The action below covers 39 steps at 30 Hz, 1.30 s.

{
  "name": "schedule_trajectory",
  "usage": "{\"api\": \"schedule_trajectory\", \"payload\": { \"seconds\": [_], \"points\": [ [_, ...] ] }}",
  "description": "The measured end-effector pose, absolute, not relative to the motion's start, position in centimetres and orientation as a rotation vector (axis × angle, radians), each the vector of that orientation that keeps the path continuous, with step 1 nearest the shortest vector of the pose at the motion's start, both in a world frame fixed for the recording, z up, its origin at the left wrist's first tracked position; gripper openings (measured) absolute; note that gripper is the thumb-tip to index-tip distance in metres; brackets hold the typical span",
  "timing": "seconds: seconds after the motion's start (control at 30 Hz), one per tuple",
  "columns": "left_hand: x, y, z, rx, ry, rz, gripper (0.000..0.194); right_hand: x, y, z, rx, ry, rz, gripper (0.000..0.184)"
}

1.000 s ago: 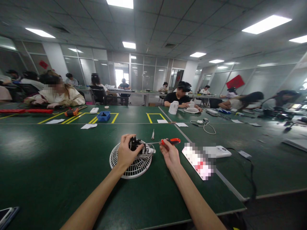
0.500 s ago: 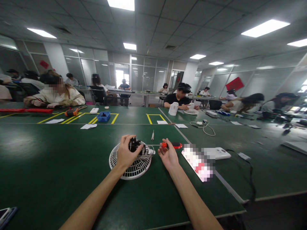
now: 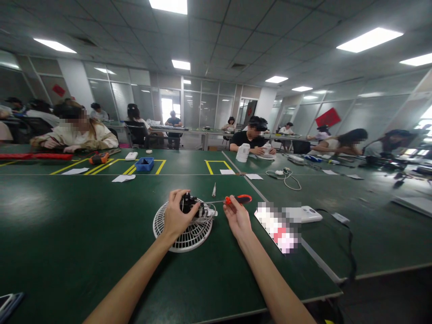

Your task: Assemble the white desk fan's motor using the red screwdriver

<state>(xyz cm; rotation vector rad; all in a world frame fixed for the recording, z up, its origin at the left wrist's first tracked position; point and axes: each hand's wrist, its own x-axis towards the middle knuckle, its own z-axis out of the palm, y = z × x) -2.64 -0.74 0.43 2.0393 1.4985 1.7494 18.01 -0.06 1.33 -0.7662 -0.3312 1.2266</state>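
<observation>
A round white fan grille point(image 3: 189, 243) lies on the green table in front of me. On top of it sits a black motor assembly point(image 3: 189, 203) with white wires and pale parts on its right side. My left hand point(image 3: 178, 216) is closed round the motor from the left, thumb in front. In my right hand point(image 3: 238, 218) is a screwdriver point(image 3: 243, 199) with a red and black handle, pinched near the front of the handle. Its shaft points left at the motor's right side; whether the tip touches is too small to tell. A small, clear-handled screwdriver point(image 3: 213, 190) lies just beyond.
Right of my hand lie a lit, blurred-out phone point(image 3: 276, 231) and a white device point(image 3: 311, 214) with a dark cable. Farther off are a blue bin point(image 3: 145, 165), paper slips point(image 3: 123, 178) and a coiled white cable point(image 3: 293, 181). Co-workers sit across the table.
The red-handled screwdriver has tilted, its handle end rising, and my right fingers have closed more around it. My left hand and the motor stay in place.
</observation>
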Motion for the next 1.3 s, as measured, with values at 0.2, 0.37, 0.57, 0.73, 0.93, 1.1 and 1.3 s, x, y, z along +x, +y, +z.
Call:
{"api": "schedule_trajectory", "payload": {
  "seconds": [0.2,0.37,0.57,0.73,0.93,1.1,1.3],
  "points": [
    [-2.7,-0.7,0.4,2.038,1.503,1.747,0.04,17.9,-0.6,2.1,-0.741,-0.345,1.289,0.02],
    [-2.6,-0.8,0.5,2.032,1.503,1.748,0.038,17.5,-0.8,2.7,-0.774,-0.308,1.309,0.015],
    [-2.6,-0.8,0.6,2.016,1.499,1.757,0.035,17.5,-0.7,2.3,-0.793,-0.301,1.303,0.021],
    [-2.7,-0.6,0.4,2.042,1.494,1.766,0.039,17.6,-0.5,2.1,-0.831,-0.299,1.292,0.019],
    [-2.7,-0.7,0.4,2.051,1.504,1.748,0.043,17.6,-0.4,1.6,-0.887,-0.303,1.214,0.026],
    [-2.6,-0.8,0.6,2.055,1.506,1.747,0.043,17.9,-0.4,1.7,-0.8,-0.332,1.227,0.027],
    [-2.7,-0.8,0.4,2.052,1.516,1.752,0.039,18.0,-0.4,1.7,-0.768,-0.312,1.256,0.022]
  ]
}}
